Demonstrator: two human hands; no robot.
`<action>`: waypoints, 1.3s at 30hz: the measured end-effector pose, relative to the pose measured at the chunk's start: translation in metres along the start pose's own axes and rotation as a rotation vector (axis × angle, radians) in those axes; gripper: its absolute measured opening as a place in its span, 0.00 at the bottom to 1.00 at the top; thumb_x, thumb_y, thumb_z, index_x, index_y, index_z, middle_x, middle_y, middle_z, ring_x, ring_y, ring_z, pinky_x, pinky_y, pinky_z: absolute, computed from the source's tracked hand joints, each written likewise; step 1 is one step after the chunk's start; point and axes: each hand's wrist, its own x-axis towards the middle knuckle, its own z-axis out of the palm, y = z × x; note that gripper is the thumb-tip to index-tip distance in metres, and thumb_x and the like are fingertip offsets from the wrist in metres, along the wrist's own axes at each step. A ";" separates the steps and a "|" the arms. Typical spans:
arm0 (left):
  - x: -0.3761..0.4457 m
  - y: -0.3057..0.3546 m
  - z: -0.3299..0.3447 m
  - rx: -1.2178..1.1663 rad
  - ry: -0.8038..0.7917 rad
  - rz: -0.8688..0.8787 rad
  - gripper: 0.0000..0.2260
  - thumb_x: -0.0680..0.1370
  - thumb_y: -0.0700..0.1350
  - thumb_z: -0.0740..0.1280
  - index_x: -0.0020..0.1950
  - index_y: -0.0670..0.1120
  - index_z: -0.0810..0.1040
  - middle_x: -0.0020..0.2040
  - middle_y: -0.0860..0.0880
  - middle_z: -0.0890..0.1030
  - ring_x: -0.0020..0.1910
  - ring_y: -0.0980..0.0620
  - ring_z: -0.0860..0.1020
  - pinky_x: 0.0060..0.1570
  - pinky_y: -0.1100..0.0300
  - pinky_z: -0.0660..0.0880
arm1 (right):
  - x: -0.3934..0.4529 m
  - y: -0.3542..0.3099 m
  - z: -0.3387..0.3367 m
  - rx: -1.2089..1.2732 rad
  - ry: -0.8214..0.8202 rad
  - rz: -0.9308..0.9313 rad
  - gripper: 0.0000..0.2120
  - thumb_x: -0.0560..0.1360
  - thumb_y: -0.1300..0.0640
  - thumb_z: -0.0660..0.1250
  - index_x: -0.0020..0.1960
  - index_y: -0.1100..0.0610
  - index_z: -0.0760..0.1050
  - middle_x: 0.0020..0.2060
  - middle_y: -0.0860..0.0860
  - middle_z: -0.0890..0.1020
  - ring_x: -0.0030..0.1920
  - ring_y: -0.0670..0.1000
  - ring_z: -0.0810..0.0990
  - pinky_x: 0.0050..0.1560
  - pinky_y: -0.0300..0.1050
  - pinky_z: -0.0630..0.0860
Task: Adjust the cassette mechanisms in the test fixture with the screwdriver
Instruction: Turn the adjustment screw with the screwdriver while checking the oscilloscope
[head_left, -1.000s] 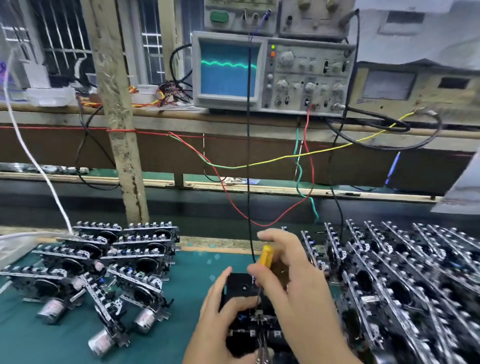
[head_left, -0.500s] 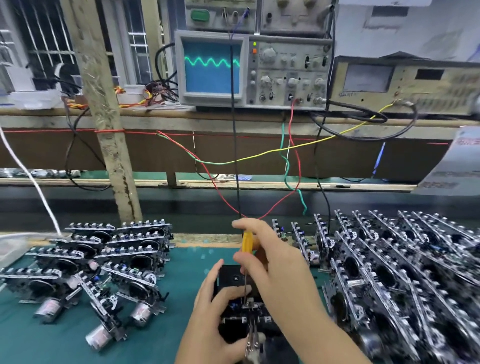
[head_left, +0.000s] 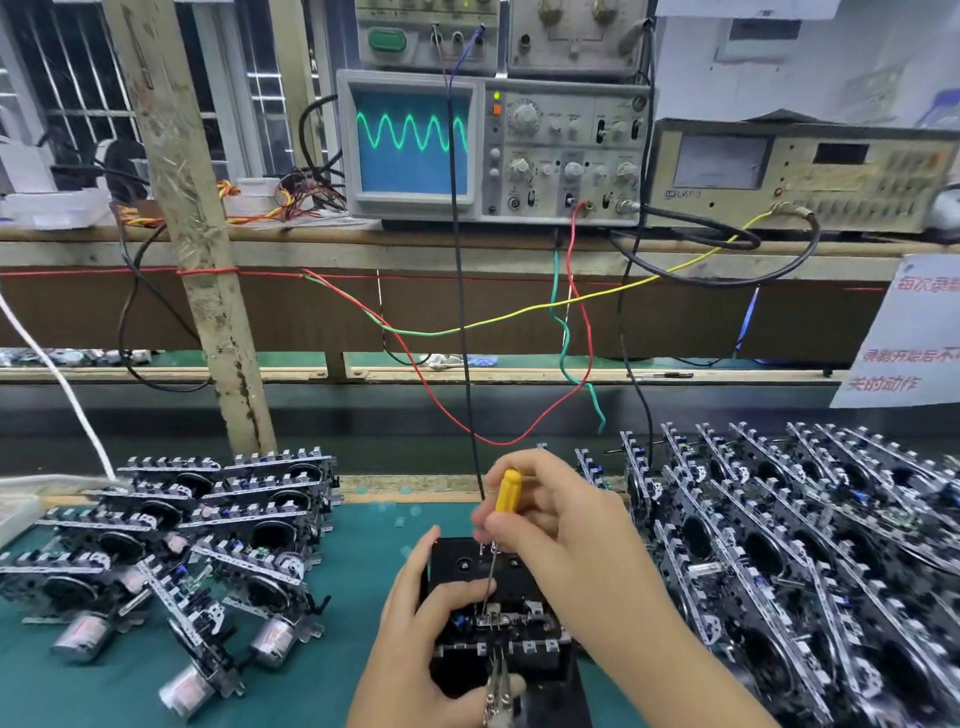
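Now, both hands work at the test fixture (head_left: 498, 613) in the near centre of the green bench (head_left: 332, 665).

Head view: the right hand (head_left: 566, 540) pinches the yellow-handled screwdriver (head_left: 505, 493), its fingers curled round the handle and its tip down on the cassette mechanism (head_left: 493, 621) seated in the fixture. The left hand (head_left: 421, 618) holds the fixture's left side, thumb across its top. Loose mechanisms lie in a left pile (head_left: 197, 530) and a right pile (head_left: 810, 545). Far off, the oscilloscope (head_left: 488, 145) shows a green wave.

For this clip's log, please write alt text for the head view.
The right hand pinches a yellow-handled screwdriver, its tip down in a cassette mechanism that the left hand steadies in a black test fixture. Behind, an oscilloscope shows a green sine wave.
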 end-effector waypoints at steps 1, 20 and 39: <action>0.000 0.001 0.000 -0.004 -0.002 -0.002 0.32 0.60 0.73 0.75 0.62 0.73 0.73 0.78 0.69 0.50 0.77 0.62 0.59 0.69 0.57 0.69 | 0.000 0.000 0.000 -0.002 0.016 -0.006 0.15 0.76 0.66 0.72 0.49 0.45 0.77 0.42 0.47 0.86 0.44 0.47 0.86 0.54 0.52 0.81; 0.003 -0.005 0.003 0.001 0.007 0.018 0.29 0.58 0.66 0.76 0.59 0.71 0.77 0.77 0.68 0.59 0.75 0.57 0.65 0.66 0.47 0.71 | -0.049 0.044 -0.003 -0.421 -0.013 0.142 0.08 0.78 0.35 0.50 0.47 0.37 0.63 0.54 0.32 0.72 0.67 0.34 0.61 0.78 0.58 0.35; 0.000 0.003 0.003 0.022 -0.028 -0.042 0.32 0.60 0.49 0.84 0.57 0.72 0.76 0.76 0.69 0.60 0.71 0.57 0.69 0.63 0.52 0.70 | -0.070 0.058 -0.006 -0.231 -0.109 0.132 0.21 0.74 0.46 0.65 0.61 0.32 0.60 0.50 0.37 0.77 0.45 0.43 0.79 0.41 0.35 0.71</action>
